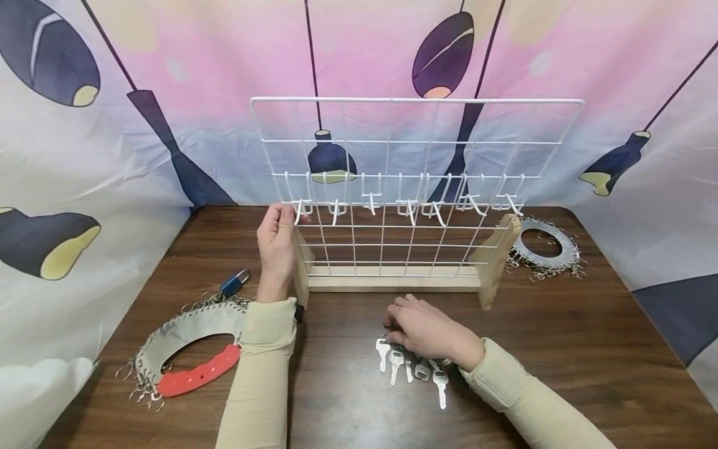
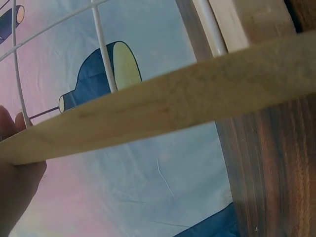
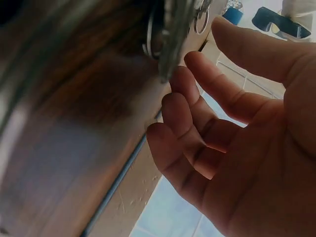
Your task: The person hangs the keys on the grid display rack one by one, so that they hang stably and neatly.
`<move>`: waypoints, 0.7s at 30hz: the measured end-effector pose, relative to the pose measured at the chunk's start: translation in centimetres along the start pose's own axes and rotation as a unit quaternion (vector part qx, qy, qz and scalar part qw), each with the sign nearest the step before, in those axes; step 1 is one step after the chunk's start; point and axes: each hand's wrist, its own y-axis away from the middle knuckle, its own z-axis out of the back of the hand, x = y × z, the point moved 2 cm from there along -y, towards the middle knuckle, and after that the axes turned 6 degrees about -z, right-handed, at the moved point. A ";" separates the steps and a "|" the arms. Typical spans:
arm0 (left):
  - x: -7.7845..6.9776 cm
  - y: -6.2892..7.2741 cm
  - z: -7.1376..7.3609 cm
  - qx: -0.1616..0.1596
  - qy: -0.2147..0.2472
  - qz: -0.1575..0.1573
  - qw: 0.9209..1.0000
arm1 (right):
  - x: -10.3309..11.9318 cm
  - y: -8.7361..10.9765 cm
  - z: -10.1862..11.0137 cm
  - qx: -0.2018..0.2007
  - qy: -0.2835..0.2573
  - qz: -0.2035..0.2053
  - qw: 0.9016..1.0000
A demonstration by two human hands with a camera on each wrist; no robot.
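Note:
A white wire grid rack [image 1: 415,100] stands upright on a wooden base with several white hooks [image 1: 406,209] across it. My left hand [image 1: 277,249] grips the top of the rack's left wooden side post [image 2: 168,101], thumb on one side and fingertips on the other. Several silver keys [image 1: 396,358] lie on the table in front of the rack. Over them is my right hand [image 1: 423,327], its fingers loosely bent. In the right wrist view the fingertips [image 3: 177,111] are near a blurred metal piece and a ring [image 3: 150,37], with nothing pinched.
On the left lies a metal ring plate with a red grip [image 1: 199,373] and many small rings along its edge. A blue padlock [image 1: 234,283] sits behind it. Another ring plate [image 1: 546,257] lies right of the rack. Patterned cloth [image 1: 224,156] hangs behind the brown table [image 1: 342,386].

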 end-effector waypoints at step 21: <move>0.7 1.5 0.3 0.025 -0.041 0.079 0.996 | 0.0 -0.1 -0.2 0.003 0.008 -0.017 1.000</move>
